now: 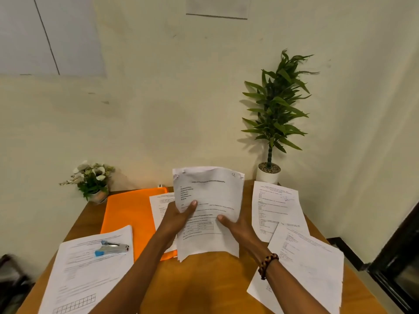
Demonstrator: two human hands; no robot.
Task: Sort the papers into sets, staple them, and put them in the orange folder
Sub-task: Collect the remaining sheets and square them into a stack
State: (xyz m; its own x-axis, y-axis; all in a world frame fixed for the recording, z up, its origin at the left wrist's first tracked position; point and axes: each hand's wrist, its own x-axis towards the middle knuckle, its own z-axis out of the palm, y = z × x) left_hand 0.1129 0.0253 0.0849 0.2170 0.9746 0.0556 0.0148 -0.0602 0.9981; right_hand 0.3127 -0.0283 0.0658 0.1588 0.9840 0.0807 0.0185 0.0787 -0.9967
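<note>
I hold a set of papers (207, 211) up in the middle of the frame with both hands. My left hand (179, 217) grips its left edge, thumb on the front. My right hand (238, 227) grips the right edge the same way, and I have a bead bracelet (267, 265) on that wrist. The bottom of the set hangs just over the bench (199, 284), where there is bare wood between my arms. The orange folder (129, 214) lies flat to the left of the middle, with one sheet (159, 209) on its right side. In the lower left lies a pile of papers (90, 273) with a stapler (112, 248) on top. More loose sheets (294, 234) lie on the right, reaching near the bench edge. A tall green plant (275, 109) stands at the back right, and a small flower pot (90, 180) at the back left, both against a pale wall (158, 98).
</note>
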